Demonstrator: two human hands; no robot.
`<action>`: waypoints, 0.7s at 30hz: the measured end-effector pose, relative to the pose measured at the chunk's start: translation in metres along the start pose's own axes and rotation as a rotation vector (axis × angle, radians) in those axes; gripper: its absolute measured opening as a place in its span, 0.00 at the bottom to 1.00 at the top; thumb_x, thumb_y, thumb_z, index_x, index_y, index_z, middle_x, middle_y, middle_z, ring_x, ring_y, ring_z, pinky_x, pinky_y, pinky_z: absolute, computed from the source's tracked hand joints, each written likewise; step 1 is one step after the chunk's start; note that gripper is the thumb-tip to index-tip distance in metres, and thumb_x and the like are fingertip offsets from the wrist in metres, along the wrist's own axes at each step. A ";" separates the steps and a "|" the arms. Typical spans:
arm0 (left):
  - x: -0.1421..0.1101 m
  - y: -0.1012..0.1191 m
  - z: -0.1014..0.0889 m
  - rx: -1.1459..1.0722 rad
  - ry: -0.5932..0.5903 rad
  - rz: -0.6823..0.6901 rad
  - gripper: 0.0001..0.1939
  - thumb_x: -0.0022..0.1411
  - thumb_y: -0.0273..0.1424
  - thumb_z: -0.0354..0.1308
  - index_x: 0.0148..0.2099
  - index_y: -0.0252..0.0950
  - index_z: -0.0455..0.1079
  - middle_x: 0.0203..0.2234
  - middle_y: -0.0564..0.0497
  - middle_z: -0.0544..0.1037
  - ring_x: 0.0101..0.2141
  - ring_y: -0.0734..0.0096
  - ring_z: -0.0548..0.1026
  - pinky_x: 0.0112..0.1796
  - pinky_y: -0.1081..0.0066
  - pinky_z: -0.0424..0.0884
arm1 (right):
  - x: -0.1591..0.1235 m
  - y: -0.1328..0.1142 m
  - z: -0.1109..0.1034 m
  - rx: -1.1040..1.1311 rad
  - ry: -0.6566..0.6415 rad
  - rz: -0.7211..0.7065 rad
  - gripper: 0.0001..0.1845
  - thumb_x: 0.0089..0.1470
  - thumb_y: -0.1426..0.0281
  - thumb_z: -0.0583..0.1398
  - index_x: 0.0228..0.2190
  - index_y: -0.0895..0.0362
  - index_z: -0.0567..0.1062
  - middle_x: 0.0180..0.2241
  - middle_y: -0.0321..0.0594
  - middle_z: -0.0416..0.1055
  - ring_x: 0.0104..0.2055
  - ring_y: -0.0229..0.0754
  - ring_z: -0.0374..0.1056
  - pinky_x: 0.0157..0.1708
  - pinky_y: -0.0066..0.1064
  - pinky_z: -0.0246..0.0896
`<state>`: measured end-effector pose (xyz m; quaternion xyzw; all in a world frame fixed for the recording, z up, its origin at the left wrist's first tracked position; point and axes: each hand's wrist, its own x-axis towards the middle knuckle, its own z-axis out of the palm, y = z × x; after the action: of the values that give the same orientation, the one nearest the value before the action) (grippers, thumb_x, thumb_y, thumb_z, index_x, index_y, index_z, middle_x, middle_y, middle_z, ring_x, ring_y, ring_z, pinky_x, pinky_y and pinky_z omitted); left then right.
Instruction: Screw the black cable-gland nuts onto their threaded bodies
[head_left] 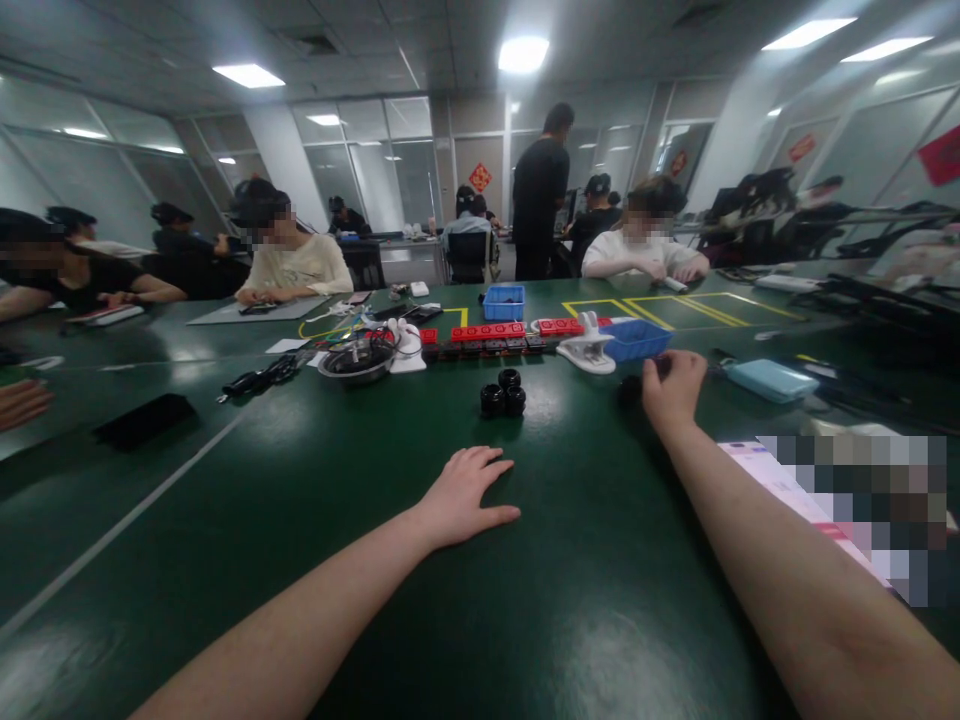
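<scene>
My left hand [469, 497] lies on the green table [570, 570], fingers stretched out and thumb apart, holding nothing. Just beyond it, a small cluster of black round pieces [503, 396] has one piece resting on top of the others. Farther right, my right hand [673, 388] is bent at the wrist with its fingers curled against a dark round piece [630, 391]. That piece is blurred and partly hidden by the fingers. Behind it stands a blue bin [636, 341], close to a white clamp-like stand [589, 348].
A row of red blocks [489, 332], a metal bowl [355, 363] with cables and a small blue basket [504, 302] stand across the middle. A light-blue case [772, 380] and printed paper [806, 510] lie right. A black pouch [146, 421] lies left. Other people sit around.
</scene>
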<state>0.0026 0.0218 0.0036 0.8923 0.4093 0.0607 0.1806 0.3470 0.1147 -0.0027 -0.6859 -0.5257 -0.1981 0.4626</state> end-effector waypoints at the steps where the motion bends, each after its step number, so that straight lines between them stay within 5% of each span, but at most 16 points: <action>1: 0.000 0.000 0.000 -0.002 0.000 -0.005 0.35 0.55 0.54 0.47 0.60 0.43 0.52 0.59 0.49 0.53 0.59 0.56 0.48 0.56 0.52 0.47 | 0.000 0.005 0.002 0.010 0.017 0.009 0.12 0.49 0.67 0.51 0.36 0.60 0.64 0.38 0.50 0.58 0.46 0.51 0.54 0.45 0.43 0.52; 6: 0.000 0.001 -0.001 -0.008 -0.005 -0.011 0.34 0.55 0.53 0.47 0.60 0.43 0.52 0.59 0.49 0.53 0.59 0.55 0.48 0.55 0.52 0.48 | -0.007 0.005 0.011 0.037 -0.016 -0.012 0.09 0.48 0.64 0.54 0.29 0.58 0.65 0.37 0.48 0.61 0.45 0.48 0.57 0.44 0.38 0.53; 12: 0.000 -0.001 0.000 -0.013 -0.005 -0.008 0.34 0.55 0.53 0.47 0.60 0.44 0.52 0.60 0.49 0.52 0.59 0.55 0.48 0.55 0.51 0.47 | -0.011 0.000 0.007 -0.011 -0.100 0.039 0.18 0.50 0.64 0.52 0.41 0.61 0.64 0.40 0.50 0.62 0.45 0.48 0.58 0.44 0.37 0.53; 21: 0.000 0.000 0.001 0.012 0.006 0.000 0.34 0.55 0.53 0.47 0.60 0.42 0.52 0.59 0.49 0.53 0.59 0.55 0.49 0.56 0.52 0.47 | -0.015 0.004 0.014 -0.094 -0.296 0.119 0.20 0.48 0.62 0.53 0.42 0.58 0.68 0.38 0.47 0.64 0.41 0.49 0.61 0.39 0.36 0.56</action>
<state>0.0033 0.0216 0.0025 0.8931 0.4103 0.0609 0.1742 0.3418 0.1189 -0.0225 -0.7584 -0.5366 -0.0915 0.3585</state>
